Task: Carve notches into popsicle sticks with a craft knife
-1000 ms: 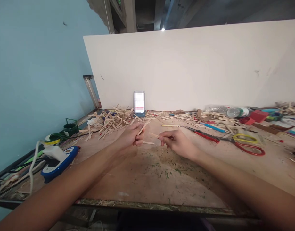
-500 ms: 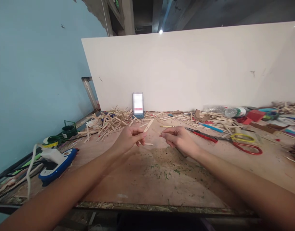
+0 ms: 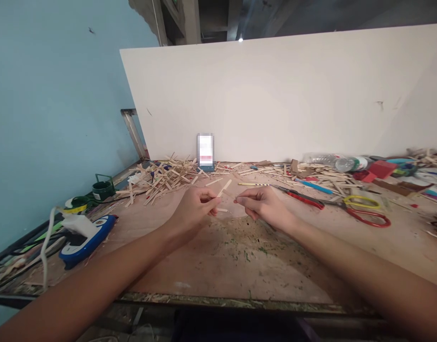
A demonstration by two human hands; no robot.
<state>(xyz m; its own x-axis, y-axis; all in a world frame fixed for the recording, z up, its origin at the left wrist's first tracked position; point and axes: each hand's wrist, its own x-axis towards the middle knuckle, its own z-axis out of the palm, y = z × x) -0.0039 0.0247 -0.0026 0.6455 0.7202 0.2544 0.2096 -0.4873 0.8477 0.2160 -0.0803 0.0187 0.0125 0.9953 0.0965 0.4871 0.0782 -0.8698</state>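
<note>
My left hand [image 3: 195, 207] is closed in a pinch on a flat pale wooden stick [image 3: 224, 188] that points up and to the right. My right hand [image 3: 264, 206] is closed a short way to the right, its fingertips pinching a small thin stick piece [image 3: 232, 196] that reaches toward the left hand's stick. Both hands hover just above the worn wooden tabletop [image 3: 239, 261]. Another short stick piece [image 3: 222, 210] lies on the table between the hands.
A heap of wooden sticks [image 3: 164, 178] lies at the back left, near a phone [image 3: 205, 151] leaning on the white board [image 3: 282, 95]. Red-handled scissors [image 3: 367, 216], red pliers [image 3: 300, 195], a pencil [image 3: 254, 184] and clutter sit right. A blue device [image 3: 85, 237] sits left.
Both hands rose slightly and drew closer together; the left hand's stick and the right hand's small piece now nearly meet.
</note>
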